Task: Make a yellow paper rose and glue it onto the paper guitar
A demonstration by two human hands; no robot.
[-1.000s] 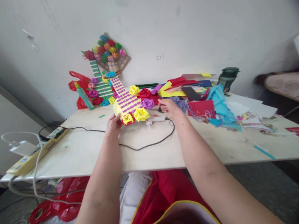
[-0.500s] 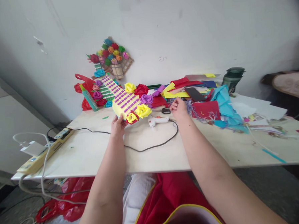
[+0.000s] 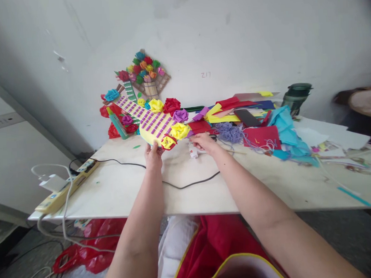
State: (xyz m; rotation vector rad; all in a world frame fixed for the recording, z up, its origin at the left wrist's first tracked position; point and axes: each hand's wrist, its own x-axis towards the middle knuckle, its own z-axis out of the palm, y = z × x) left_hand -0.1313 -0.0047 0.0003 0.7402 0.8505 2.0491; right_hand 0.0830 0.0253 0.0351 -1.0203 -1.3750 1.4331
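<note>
My left hand (image 3: 153,155) grips the lower edge of a guitar-shaped craft (image 3: 155,125), cream with rows of purple strips. Crepe-paper flowers run along its right side, among them a red flower (image 3: 171,106), a purple flower (image 3: 180,115) and a yellow flower (image 3: 180,131). Just right of these flowers is my right hand (image 3: 203,141), its fingers pinched together; what they hold, if anything, is too small to make out. Below those fingers a white glue gun (image 3: 193,152) lies on the table, partly hidden by the hand. The black scissors handle (image 3: 214,137) shows behind my wrist.
A glue bottle (image 3: 118,125) and a flower-basket craft (image 3: 151,90) stand at the back left. A power strip (image 3: 62,195) feeds a black cord (image 3: 191,185) across the table. Purple yarn (image 3: 230,132), a phone (image 3: 246,118), blue crepe paper (image 3: 286,127) and a dark bottle (image 3: 297,99) lie rightward.
My right hand has moved left from beside the yarn to the craft's right edge, over the glue gun. The craft has tilted, its neck end lower, still in my left hand.
</note>
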